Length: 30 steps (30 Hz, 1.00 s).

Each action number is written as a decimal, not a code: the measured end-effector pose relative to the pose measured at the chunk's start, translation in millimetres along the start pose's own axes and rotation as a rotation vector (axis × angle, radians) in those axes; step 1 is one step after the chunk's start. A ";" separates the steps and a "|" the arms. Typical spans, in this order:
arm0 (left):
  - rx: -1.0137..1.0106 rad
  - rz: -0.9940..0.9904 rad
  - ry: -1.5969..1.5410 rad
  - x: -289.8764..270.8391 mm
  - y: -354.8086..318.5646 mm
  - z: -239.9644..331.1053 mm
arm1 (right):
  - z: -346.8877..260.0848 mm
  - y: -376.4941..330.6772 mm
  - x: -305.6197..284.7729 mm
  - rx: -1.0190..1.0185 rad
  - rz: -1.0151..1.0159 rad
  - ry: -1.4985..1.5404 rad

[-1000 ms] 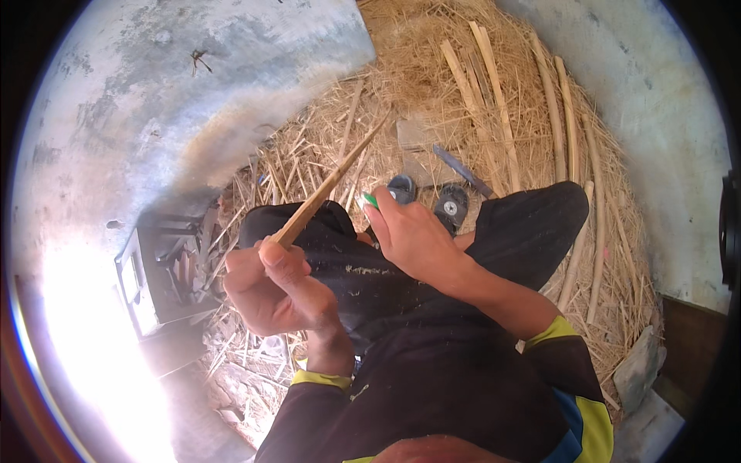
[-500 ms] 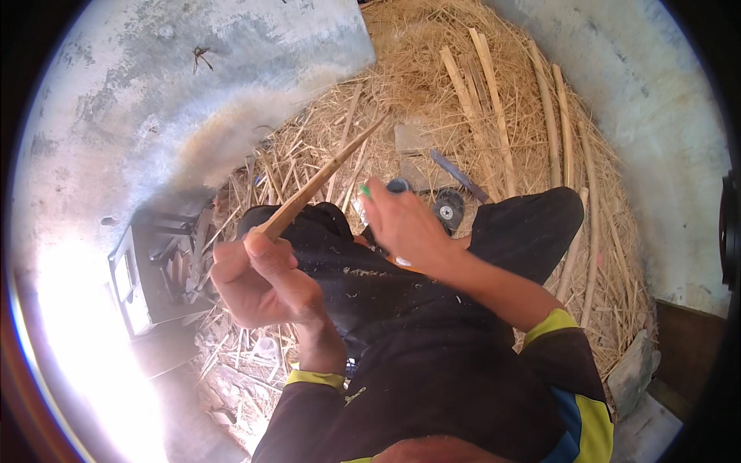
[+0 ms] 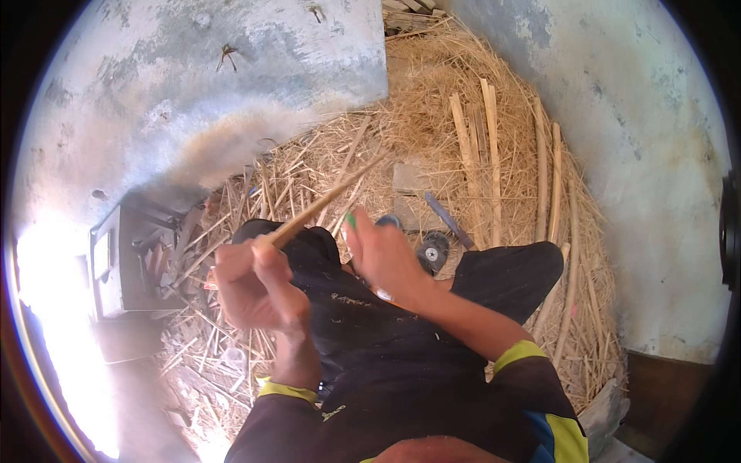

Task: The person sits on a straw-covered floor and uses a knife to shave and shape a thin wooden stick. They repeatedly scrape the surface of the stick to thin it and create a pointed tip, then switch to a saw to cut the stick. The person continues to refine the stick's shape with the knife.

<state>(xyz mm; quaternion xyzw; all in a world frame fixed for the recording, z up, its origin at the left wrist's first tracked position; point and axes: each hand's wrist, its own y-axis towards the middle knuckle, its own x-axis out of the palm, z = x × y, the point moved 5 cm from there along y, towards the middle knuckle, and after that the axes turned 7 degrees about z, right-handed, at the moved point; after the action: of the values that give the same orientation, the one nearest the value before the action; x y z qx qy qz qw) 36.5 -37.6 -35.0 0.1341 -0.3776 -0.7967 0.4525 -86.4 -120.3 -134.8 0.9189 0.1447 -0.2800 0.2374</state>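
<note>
My left hand [image 3: 258,285] is closed around the thick end of a long, tapering wooden stick [image 3: 316,205]. The stick slants up and to the right, its thin end over the straw-covered floor. Across my lap, my right hand [image 3: 384,255] is closed, with its fingers curled. A small green bit [image 3: 351,221] shows at its fingertips, and I cannot make out what it belongs to. The right hand is apart from the stick, just to its right. Pale shavings lie on my black trousers [image 3: 340,309].
Beyond my right hand lie a dark round object [image 3: 433,251] with a pale star-like middle, a grey flat bar [image 3: 449,221] and a grey slab [image 3: 413,177]. Long split sticks [image 3: 494,162] rest on the straw at the right. A grey wall [image 3: 602,154] bounds the right side; a dark frame [image 3: 116,255] stands left.
The view has shifted, so the floor and walls sit lower in it. The stick lies at a somewhat flatter slant. Both hands stay closed; my right hand remains near the stick.
</note>
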 end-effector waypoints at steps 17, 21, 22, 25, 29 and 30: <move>0.032 -0.012 -0.027 -11.7 -10.9 -5.7 | 120.1 29.1 45.9 0.035 0.108 -0.575; -0.023 -0.018 0.043 -9.0 -10.2 2.0 | 285.6 -30.2 52.8 0.257 -0.173 -0.697; 0.026 -0.038 0.095 -9.5 0.8 4.8 | 321.0 -48.3 39.7 0.367 -0.194 -0.613; 0.004 0.014 -0.056 -10.3 2.3 -0.6 | 320.1 -86.7 32.7 0.383 -0.149 -0.438; -0.016 -0.024 -0.086 -14.4 -17.1 1.7 | 192.8 -63.2 30.8 0.327 0.018 -0.181; -0.022 -0.039 -0.092 -17.9 -24.3 -0.4 | 135.6 -58.2 22.7 0.367 -0.079 -0.015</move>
<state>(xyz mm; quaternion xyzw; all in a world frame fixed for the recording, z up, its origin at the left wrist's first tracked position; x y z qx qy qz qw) 31.6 -15.6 -55.1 0.0996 -0.3867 -0.8147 0.4204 -151.8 -138.3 -267.7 0.9383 0.1252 -0.3176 0.0557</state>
